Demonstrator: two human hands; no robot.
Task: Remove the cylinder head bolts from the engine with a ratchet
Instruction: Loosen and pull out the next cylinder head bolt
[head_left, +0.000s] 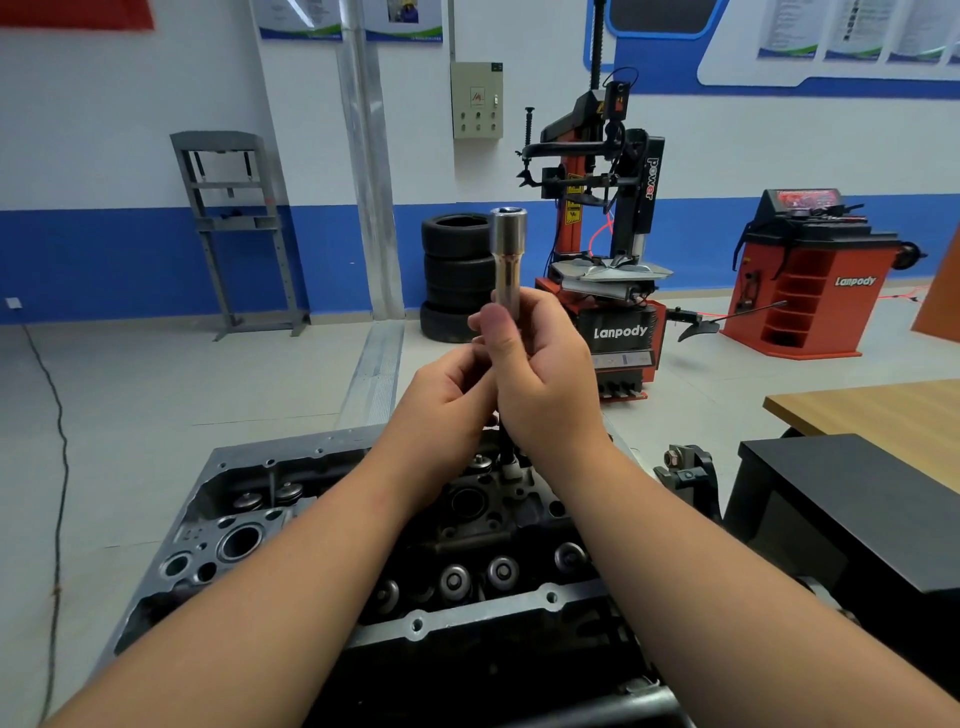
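Observation:
A long silver deep socket (508, 249) stands upright in front of me, open end up. My right hand (540, 374) grips its lower part, thumb across the front. My left hand (447, 395) is curled just below and to the left, holding the tool's lower end, which is mostly hidden by both hands. A dark shaft (506, 447) runs down from under the hands toward the cylinder head (249, 525). The grey cylinder head lies below my forearms, with valve springs (501, 571) and bores showing.
A black cabinet (852, 499) and a wooden tabletop (872, 405) stand at the right. Behind are stacked tyres (454, 270), a red tyre changer (613, 249), a wheel balancer (810, 275) and a grey shop press (234, 228). A cable (60, 467) trails on the floor at left.

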